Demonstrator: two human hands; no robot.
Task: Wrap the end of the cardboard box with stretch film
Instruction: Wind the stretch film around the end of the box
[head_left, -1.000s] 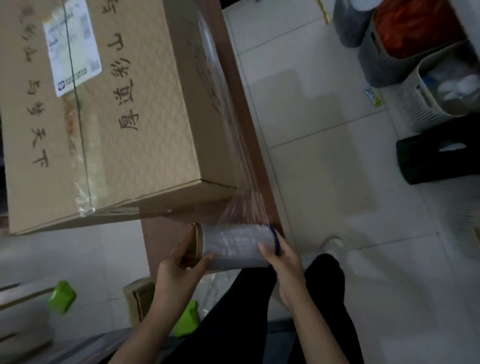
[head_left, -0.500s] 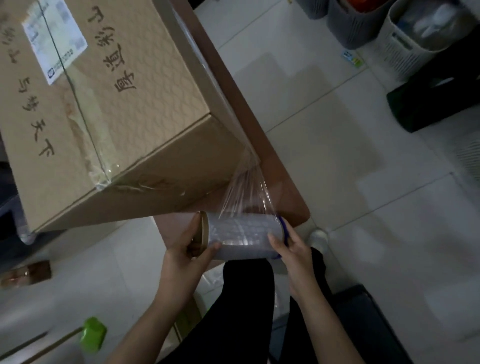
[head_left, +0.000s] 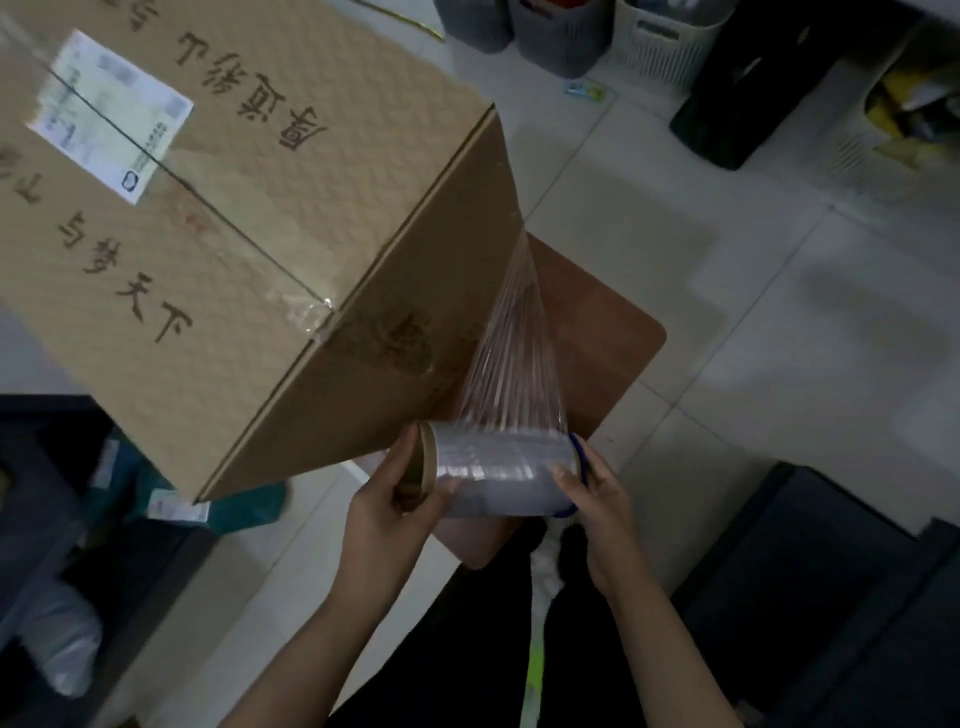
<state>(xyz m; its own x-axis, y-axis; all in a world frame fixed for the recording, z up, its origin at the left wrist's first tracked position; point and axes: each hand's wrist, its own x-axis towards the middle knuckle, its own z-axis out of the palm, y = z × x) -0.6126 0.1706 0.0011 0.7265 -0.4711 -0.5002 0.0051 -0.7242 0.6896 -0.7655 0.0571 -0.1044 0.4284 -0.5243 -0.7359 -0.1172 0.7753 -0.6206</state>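
A large cardboard box (head_left: 249, 218) with printed characters and a white label rests on a small brown table (head_left: 597, 332), its near end overhanging toward me. I hold a roll of stretch film (head_left: 501, 470) crosswise just below the box's near right corner. My left hand (head_left: 387, 506) grips the roll's cardboard core end. My right hand (head_left: 592, 493) grips the end with the blue ring. A taut, pleated sheet of film (head_left: 511, 343) runs from the roll up to the box's right edge.
Pale tiled floor surrounds the table. Several grey and white baskets (head_left: 561, 26) and a black bin (head_left: 737, 88) stand at the far right. Dark furniture (head_left: 831, 597) sits at the lower right, and dark clutter with a teal item (head_left: 244, 506) lies under the box at left.
The view has swung around the box's near end, which now faces me more. Both hands still hold the roll, and the film stretches longer from the right edge.
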